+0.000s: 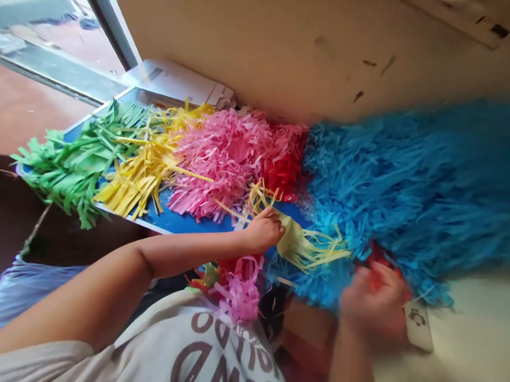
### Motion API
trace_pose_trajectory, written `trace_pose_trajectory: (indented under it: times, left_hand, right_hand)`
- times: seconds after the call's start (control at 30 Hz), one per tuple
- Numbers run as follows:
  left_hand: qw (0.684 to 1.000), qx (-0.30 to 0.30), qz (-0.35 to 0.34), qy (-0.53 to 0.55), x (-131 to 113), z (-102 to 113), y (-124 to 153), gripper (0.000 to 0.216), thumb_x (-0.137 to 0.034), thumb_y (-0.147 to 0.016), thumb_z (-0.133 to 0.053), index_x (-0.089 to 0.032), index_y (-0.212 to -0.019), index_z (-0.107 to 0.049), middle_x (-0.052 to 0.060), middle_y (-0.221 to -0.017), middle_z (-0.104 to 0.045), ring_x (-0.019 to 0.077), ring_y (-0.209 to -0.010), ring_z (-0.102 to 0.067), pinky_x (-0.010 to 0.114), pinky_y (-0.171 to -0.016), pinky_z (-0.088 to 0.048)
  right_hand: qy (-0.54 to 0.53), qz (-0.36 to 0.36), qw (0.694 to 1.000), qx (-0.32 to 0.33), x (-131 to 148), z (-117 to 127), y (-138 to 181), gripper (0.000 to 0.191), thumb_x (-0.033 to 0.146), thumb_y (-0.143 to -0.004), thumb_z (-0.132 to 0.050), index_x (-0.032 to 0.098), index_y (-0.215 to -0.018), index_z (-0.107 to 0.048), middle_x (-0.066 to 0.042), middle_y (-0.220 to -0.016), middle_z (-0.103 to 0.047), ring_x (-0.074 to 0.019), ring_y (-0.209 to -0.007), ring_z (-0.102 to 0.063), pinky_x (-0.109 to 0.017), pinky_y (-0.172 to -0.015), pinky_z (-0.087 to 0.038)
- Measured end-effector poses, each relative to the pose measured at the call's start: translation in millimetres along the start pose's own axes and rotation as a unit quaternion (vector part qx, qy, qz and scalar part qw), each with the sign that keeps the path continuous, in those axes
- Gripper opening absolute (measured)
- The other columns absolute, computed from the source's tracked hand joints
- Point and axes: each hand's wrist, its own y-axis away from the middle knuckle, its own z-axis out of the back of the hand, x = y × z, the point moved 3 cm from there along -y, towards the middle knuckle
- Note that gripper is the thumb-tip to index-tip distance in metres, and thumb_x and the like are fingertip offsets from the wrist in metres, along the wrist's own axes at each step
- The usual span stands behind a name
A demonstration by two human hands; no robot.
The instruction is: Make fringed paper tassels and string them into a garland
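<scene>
My left hand [265, 228] is closed on a strip of yellow fringed paper [307, 246], at the front edge of a blue board [184, 221]. The strip's cut ends trail to the right over a large shape covered in blue paper fringe [411, 183]. My right hand [375, 305] is blurred by motion at the lower edge of that blue shape, next to something red; its fingers look curled. Red and pink fringe [240, 285] hangs just below my left wrist.
Piles of fringed paper lie on the blue board: green [75, 163], yellow [144, 167], pink [222, 160] and red [287, 158]. A beige wall [290, 43] stands right behind. White papers [179, 82] lie near a window frame [105, 15]. A blue sack [19, 292] sits low on the left.
</scene>
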Motion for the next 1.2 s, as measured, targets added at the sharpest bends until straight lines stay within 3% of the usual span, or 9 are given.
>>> trace_pose_trajectory:
  times: [0.13,0.27,0.4,0.57,0.67,0.8,0.93,1.07,1.2]
  left_hand:
    - [1.000,0.016,0.015,0.005,0.6,0.9,-4.7,0.019,-0.015,-0.091,-0.049,-0.013,-0.088,-0.067,0.011,-0.081,-0.071,0.0254,-0.089,-0.067,0.049,-0.103,-0.035]
    - [0.997,0.054,0.047,0.000,12.0,-4.5,7.1,0.019,-0.013,-0.090,-0.049,-0.012,-0.093,-0.067,0.009,-0.077,-0.069,0.0238,-0.078,-0.069,0.054,-0.110,-0.028]
    - [0.995,0.064,0.080,0.008,34.5,0.1,31.5,0.020,-0.013,-0.089,-0.049,-0.015,-0.097,-0.067,0.007,-0.085,-0.072,0.0246,-0.087,-0.068,0.060,-0.114,-0.018]
    - [0.994,0.045,0.096,0.032,51.7,27.0,55.2,0.026,-0.015,-0.086,-0.053,-0.021,-0.105,-0.070,0.010,-0.113,-0.073,0.0294,-0.117,-0.059,0.058,-0.110,-0.026]
    - [0.994,-0.006,0.092,0.051,39.2,37.8,47.6,0.033,-0.018,-0.088,-0.052,-0.022,-0.117,-0.067,0.011,-0.127,-0.068,0.0294,-0.125,-0.054,0.054,-0.109,-0.028]
    - [0.990,-0.041,0.096,0.090,24.7,25.7,20.4,0.044,-0.024,-0.091,-0.051,-0.025,-0.134,-0.057,0.010,-0.131,-0.066,0.0278,-0.123,-0.055,0.053,-0.109,-0.028]
    - [0.981,-0.051,0.179,0.052,64.6,15.6,26.0,0.038,-0.020,-0.095,-0.046,-0.033,-0.127,-0.062,0.005,-0.118,-0.073,0.0260,-0.119,-0.057,0.053,-0.109,-0.027]
    - [0.958,-0.056,0.279,-0.022,117.4,47.1,77.6,0.039,-0.017,-0.087,-0.058,-0.035,-0.120,-0.066,0.004,-0.128,-0.069,0.0313,-0.126,-0.052,0.055,-0.106,-0.031]
    - [0.973,-0.030,0.226,-0.027,99.3,89.1,93.1,0.055,-0.019,-0.078,-0.066,-0.031,-0.131,-0.059,0.010,-0.142,-0.057,0.0343,-0.130,-0.049,0.054,-0.105,-0.035]
  right_hand:
    - [0.051,0.082,0.981,0.167,24.4,-75.6,26.4,0.048,0.031,-0.092,-0.057,0.017,-0.137,-0.048,-0.018,-0.125,-0.067,-0.0309,-0.117,-0.064,-0.056,-0.109,-0.039]
    - [0.040,0.079,0.979,0.181,17.6,-114.0,25.7,0.028,0.014,-0.092,-0.050,0.018,-0.117,-0.063,-0.012,-0.117,-0.073,-0.0230,-0.112,-0.067,-0.049,-0.110,-0.036]
    - [0.007,0.134,0.970,0.204,9.4,-114.4,23.3,0.019,0.013,-0.094,-0.049,0.020,-0.097,-0.066,-0.008,-0.119,-0.073,-0.0204,-0.115,-0.066,-0.045,-0.111,-0.033]
    - [-0.050,0.119,0.961,0.245,-1.5,-110.4,20.0,0.017,0.021,-0.098,-0.047,0.021,-0.101,-0.065,-0.007,-0.109,-0.076,-0.0192,-0.104,-0.070,-0.036,-0.090,-0.046]
    - [-0.044,0.094,0.966,0.235,-6.4,-105.5,9.5,0.018,0.025,-0.098,-0.049,0.022,-0.107,-0.065,-0.006,-0.103,-0.077,-0.0199,-0.090,-0.072,-0.036,-0.085,-0.049]
    - [-0.023,0.132,0.977,0.168,1.8,-91.7,-4.4,0.016,0.019,-0.095,-0.054,0.023,-0.108,-0.062,-0.008,-0.110,-0.075,-0.0208,-0.101,-0.071,-0.038,-0.093,-0.047]
    - [0.010,0.197,0.970,0.140,10.3,-80.8,-1.0,0.014,0.014,-0.093,-0.058,0.024,-0.102,-0.059,-0.007,-0.115,-0.074,-0.0203,-0.108,-0.070,-0.039,-0.100,-0.042]
    - [-0.010,0.223,0.960,0.168,8.9,-85.7,10.3,0.014,0.012,-0.091,-0.059,0.023,-0.099,-0.057,-0.008,-0.118,-0.073,-0.0197,-0.111,-0.069,-0.039,-0.101,-0.042]
    - [-0.072,0.190,0.955,0.217,4.9,-100.6,12.0,0.010,0.013,-0.092,-0.054,0.023,-0.096,-0.056,-0.007,-0.116,-0.074,-0.0194,-0.111,-0.069,-0.041,-0.103,-0.042]
